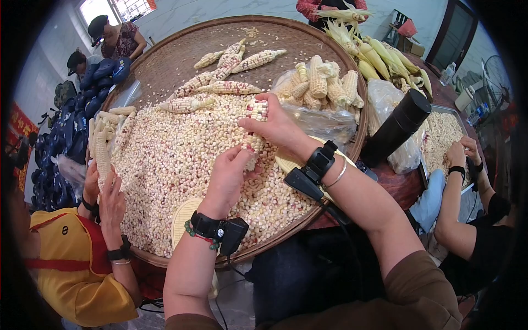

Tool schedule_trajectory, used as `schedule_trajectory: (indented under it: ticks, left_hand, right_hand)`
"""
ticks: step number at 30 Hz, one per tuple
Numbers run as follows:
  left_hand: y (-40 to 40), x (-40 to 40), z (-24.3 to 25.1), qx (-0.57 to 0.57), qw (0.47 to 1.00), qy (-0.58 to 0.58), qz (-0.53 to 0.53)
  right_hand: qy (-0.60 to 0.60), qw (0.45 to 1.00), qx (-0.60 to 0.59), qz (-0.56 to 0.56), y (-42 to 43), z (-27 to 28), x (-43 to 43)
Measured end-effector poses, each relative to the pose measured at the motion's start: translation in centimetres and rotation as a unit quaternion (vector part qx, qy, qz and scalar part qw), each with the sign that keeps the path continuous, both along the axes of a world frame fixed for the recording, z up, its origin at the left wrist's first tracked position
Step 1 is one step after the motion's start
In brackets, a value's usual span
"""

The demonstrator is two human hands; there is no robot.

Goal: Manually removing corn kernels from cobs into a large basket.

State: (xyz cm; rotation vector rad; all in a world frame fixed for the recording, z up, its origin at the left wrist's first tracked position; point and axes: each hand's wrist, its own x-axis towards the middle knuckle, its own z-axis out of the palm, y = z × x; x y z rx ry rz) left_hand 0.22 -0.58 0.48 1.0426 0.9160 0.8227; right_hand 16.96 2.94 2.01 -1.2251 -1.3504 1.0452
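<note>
Between my two hands is an upright ear of speckled corn [256,110], its kernels cream, red and purple. My right hand [274,123] grips its upper part, thumb across the front. My left hand [233,171] holds the lower end with thumb and fingers; some of those fingers are hidden. Loose corn kernels [165,152] lie in a thick layer below both hands, on a big round woven tray [173,53]. Beyond my hands, several speckled ears [229,87] rest on the tray. Stripped corn cobs [317,82] are heaped on a plastic bag at the right.
A black bottle [398,126] stands right of the tray, near a plastic bag [406,154]. Husked corn [381,55] is piled behind. At left, a co-worker's hands [109,198] hold a pale cob; at right, another's [462,152] work over a kernel-filled metal tray [443,108].
</note>
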Motion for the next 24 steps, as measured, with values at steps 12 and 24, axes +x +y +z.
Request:
schedule_trajectory:
  ticks: [12,24]
  left_hand:
    - [0.05,-0.17,0.43,-0.026,0.999,-0.037,0.0]
    - [0.23,-0.34,-0.2,-0.043,0.996,-0.079,-0.016]
  right_hand:
    - [0.084,0.996,0.004,0.042,-0.3,0.09,-0.24]
    - [0.066,0.997,0.015,0.036,-0.06,-0.26,-0.21]
